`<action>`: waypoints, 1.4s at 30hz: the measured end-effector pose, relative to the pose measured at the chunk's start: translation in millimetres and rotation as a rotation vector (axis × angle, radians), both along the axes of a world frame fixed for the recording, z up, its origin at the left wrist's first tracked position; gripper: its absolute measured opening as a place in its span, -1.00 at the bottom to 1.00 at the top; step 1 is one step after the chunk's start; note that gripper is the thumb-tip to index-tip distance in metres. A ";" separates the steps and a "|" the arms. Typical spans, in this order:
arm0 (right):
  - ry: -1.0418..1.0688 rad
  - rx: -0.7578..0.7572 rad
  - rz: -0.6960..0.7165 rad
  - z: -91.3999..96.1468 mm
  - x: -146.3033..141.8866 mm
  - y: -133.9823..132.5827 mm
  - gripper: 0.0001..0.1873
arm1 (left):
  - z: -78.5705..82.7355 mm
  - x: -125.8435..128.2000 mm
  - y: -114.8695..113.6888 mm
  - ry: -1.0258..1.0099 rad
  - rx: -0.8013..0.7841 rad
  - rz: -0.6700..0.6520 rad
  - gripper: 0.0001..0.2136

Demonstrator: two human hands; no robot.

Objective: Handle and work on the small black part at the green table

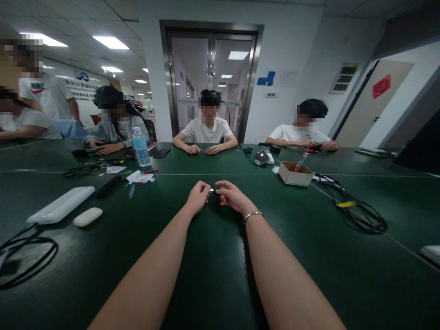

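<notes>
Both my forearms reach out over the dark green table point(213, 256). My left hand point(198, 196) and my right hand point(232, 195) meet in front of me, fingers curled and pinched together. Between the fingertips sits a small dark and silvery object point(212, 190), too small to name. Each hand grips one end of it, just above the tabletop. A thin silver bracelet point(253, 214) circles my right wrist.
A water bottle point(140, 146), paper scraps point(139, 177), a white flat case point(61, 205), a white oval case point(87, 217) and black cables point(24, 256) lie left. A cardboard box point(294, 173) and cable coil point(360, 215) lie right. Several people sit across the table.
</notes>
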State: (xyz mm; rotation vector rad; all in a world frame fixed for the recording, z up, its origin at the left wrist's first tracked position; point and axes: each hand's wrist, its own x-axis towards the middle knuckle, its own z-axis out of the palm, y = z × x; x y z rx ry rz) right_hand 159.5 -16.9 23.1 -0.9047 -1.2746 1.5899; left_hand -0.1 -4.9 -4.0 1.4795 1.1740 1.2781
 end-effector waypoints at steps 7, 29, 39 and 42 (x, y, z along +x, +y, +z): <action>-0.001 0.068 0.031 -3.3 0.3 1.6 -0.58 | 10.8 1.8 -7.0 -0.011 -0.033 -0.007 -0.79; 0.054 0.030 -0.012 -6.8 -2.7 2.6 -0.64 | 13.5 5.1 -9.9 0.167 0.000 0.117 -0.59; -0.128 0.153 -0.048 -4.7 -8.5 -6.9 -0.52 | 12.5 0.5 -18.3 0.027 0.063 -0.142 -0.66; -0.341 0.244 -0.120 -4.5 -19.1 -17.6 -0.51 | 14.1 0.5 -29.8 0.133 0.091 -0.107 -0.71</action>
